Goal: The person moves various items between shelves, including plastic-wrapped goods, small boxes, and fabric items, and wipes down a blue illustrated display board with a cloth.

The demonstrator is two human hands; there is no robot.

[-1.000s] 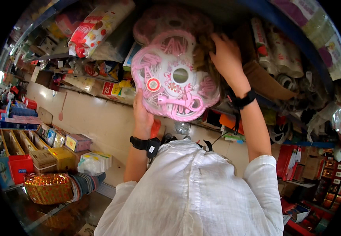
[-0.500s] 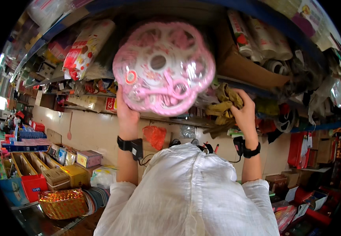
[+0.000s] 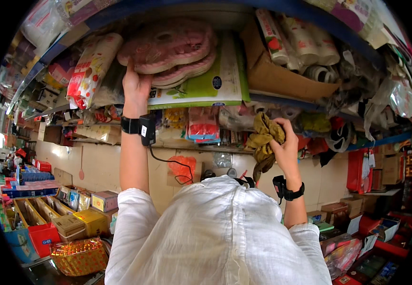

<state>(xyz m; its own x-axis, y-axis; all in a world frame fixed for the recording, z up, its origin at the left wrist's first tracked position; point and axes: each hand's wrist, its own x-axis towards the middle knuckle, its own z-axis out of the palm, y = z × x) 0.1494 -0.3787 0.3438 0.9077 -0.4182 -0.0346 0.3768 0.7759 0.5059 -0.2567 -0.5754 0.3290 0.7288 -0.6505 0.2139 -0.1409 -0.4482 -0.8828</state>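
My left hand (image 3: 136,88) grips the near left rim of a pink, scalloped plastic tray (image 3: 170,43) inside the shelf. That tray lies on top of another pink tray (image 3: 189,73) of the same shape, and beneath them is a flat green and white package (image 3: 229,71). The fingertips of this hand are partly hidden under the rim. Below the shelf edge, my right hand (image 3: 286,151) holds a crumpled olive cloth (image 3: 265,135), which hangs down from the fingers.
Left of the trays lies a red and white plastic-wrapped pack (image 3: 92,71). An open cardboard box (image 3: 286,80) with white rolls (image 3: 305,40) stands to the right. A blue shelf edge (image 3: 206,7) runs above. Boxed goods (image 3: 89,211) fill the lower left; an orange bag (image 3: 182,166) lies below.
My left hand has carried the pink tray up and away from me, onto the stack in the shelf. The cloth in my right hand has shifted slightly left and down.
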